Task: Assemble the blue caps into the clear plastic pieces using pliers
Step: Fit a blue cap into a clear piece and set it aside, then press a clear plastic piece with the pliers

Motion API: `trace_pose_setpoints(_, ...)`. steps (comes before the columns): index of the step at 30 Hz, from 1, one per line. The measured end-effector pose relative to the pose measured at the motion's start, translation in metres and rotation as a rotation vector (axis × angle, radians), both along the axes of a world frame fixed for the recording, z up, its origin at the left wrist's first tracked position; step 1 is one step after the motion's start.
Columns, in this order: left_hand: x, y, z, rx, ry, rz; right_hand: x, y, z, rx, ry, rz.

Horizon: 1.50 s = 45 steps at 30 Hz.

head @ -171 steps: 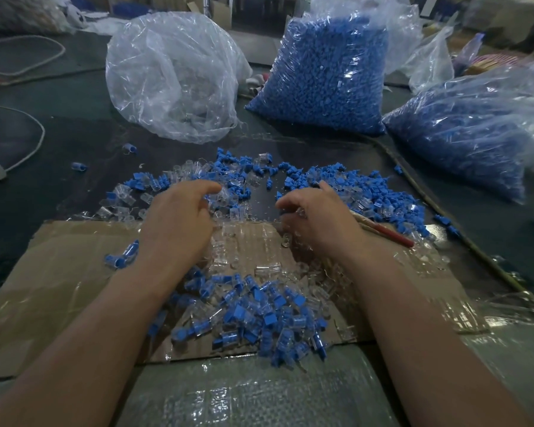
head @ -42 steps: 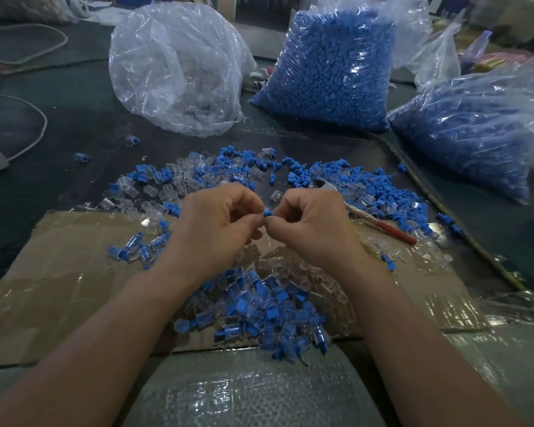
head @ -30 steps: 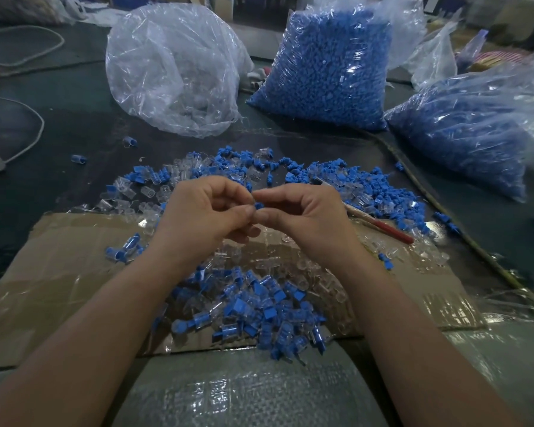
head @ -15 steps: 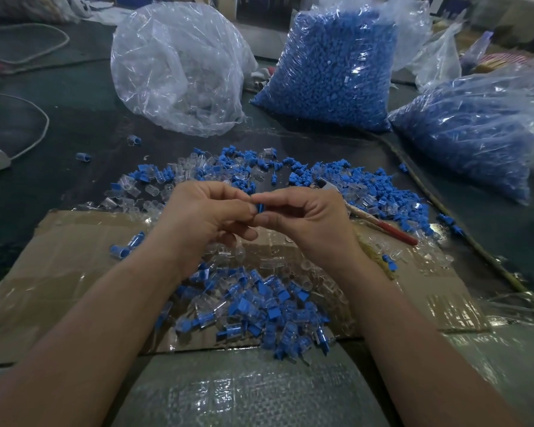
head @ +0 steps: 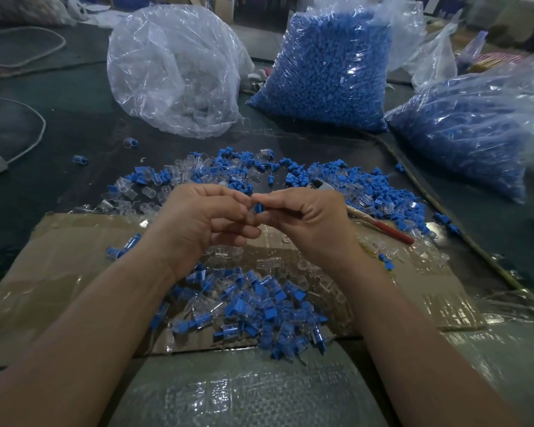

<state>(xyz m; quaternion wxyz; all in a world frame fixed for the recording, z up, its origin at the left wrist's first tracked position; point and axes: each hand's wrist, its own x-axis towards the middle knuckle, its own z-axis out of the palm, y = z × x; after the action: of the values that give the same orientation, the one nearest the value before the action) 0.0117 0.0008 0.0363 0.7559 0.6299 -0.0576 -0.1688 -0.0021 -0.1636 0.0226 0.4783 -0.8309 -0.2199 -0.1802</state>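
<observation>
A dark tabletop [head: 74,124] carries everything here. Near the middle lies a flattened cardboard sheet [head: 59,266], glossy with tape, and on its near edge sits a heap of capped pieces [head: 259,306], clear bodies with blue ends. Just beyond the cardboard, loose blue caps [head: 379,192] and clear plastic pieces [head: 130,192] are strewn in a wide band; red-handled pliers [head: 379,228] lie among them to the right. At the far side stand three bags: a clear bag [head: 173,72] on the left, a bag of blue parts [head: 327,63] in the centre, and another blue-filled bag [head: 469,131] slumped on the right. A white cable [head: 37,131] loops at the left. A woven plastic sheet [head: 244,389] covers the nearest edge.
</observation>
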Motion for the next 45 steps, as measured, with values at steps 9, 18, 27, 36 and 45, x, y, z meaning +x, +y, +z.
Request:
trace_pose_setpoints(9, 0.000, 0.000, -0.002, 0.078, -0.029, 0.014, -0.001, 0.001, 0.001, -0.102, -0.070, -0.007)
trace_pose_setpoints(18, 0.000, -0.002, -0.004, 0.085, -0.050, 0.027, -0.005, 0.001, 0.007, -0.166, 0.012, -0.025)
trace_pose_setpoints(27, -0.001, 0.000, -0.002, 0.049, -0.057, 0.068, 0.007, -0.062, 0.017, -0.537, 0.559, -0.617)
trace_pose_setpoints(36, 0.000, 0.000, -0.004, 0.035, -0.067, 0.076, 0.007, -0.074, 0.013, -0.622, 0.817, -0.645)
trace_pose_setpoints(45, 0.001, -0.002, -0.008, -0.008, -0.067, 0.082, 0.006, -0.068, 0.021, -0.525, 0.557, -0.704)
